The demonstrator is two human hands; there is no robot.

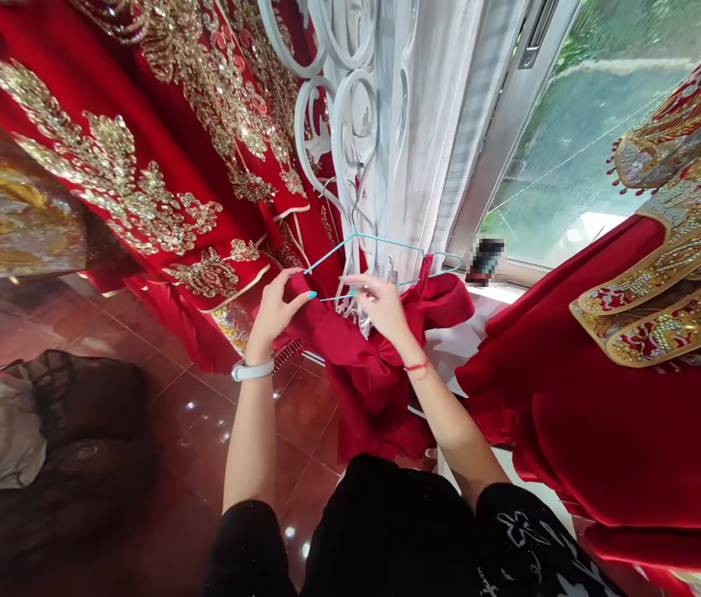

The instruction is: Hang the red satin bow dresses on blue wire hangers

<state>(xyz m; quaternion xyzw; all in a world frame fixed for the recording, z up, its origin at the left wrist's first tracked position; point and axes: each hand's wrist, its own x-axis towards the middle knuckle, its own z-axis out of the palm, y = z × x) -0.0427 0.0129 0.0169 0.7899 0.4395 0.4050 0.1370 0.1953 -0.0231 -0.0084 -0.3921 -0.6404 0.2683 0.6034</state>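
Observation:
A thin light-blue wire hanger [381,241] hangs from a white ornate metal rack [350,99]. A plain red garment with a big bow [388,348] droops from the hanger down to the floor. My left hand [276,308] pinches the red fabric at the hanger's left arm. My right hand [379,303] is closed on the hanger's lower bar and the fabric near its middle. A white band sits on my left wrist and a red string on my right.
Red gowns with gold embroidery [157,149] hang at the left. Another red embroidered gown [649,332] stands at the right. A white curtain [443,116] and a window [580,141] lie behind. A dark bag [77,431] rests on the red tiled floor [189,414].

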